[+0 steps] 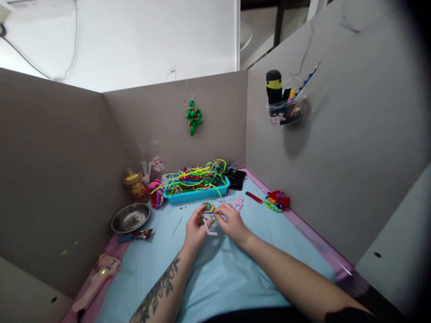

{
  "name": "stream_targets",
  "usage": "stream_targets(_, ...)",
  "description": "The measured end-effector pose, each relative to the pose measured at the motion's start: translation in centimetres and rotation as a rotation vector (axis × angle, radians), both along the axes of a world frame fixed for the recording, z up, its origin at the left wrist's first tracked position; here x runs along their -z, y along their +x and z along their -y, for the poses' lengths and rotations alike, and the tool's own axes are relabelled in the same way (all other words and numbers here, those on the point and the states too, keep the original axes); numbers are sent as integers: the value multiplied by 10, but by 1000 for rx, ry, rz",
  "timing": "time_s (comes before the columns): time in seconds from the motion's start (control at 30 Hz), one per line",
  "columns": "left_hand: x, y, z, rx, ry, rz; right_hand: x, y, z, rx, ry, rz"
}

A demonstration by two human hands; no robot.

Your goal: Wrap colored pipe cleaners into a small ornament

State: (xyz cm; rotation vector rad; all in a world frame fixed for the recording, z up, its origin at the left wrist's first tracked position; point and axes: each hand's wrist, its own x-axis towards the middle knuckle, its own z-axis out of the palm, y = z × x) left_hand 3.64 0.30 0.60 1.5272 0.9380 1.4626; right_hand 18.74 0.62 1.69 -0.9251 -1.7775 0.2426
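Grey panel walls [151, 116] edge my pale-blue cloth [269, 229], roomy before the turquoise plastic tray [195, 196]. Left of the tray sits a round metal bowl [126, 218]; before the tray, my left hand [194, 228] and right hand [233, 223] pinch a small multicoloured banded piece [210, 207].

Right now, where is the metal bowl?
In the head view, the metal bowl is at the left, between the yellow-topped cup behind it and the small packet in front.

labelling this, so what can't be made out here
Head view:
Striped craft piece: partly hidden by left fingers and right fingers.
Floor of blue tray: buried under pipe cleaners.
Pale bits in metal bowl: too small to identify.
Dark sleeve: cut off by bottom edge.
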Motion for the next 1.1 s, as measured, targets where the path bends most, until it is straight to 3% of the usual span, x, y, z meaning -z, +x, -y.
stream_targets(0.2, 6, 0, -2, -50, -18, -8, 2, -3, 0, 51, -1, 28)
stream_targets(0.37, 2, 2, -1, -147, 3, -18, 0, -4, 6, 39, 59, 48)
stream_targets(0.53, -2, 0, 1, -262, 44, -102, -4, -10, 22, -172, 163, 113)
stream_targets(0.77, 4, -3, 0, -325, 74, -237, -5, -30, 36, -286, 179, 143)
stream_targets(0.93, 3, -4, -2, -308, 53, -259, -25, -32, 56, -561, 218, 58)
stream_targets(1.1, 5, -5, -3, -387, 67, -335, -48, -28, 80, -776, 195, -30)
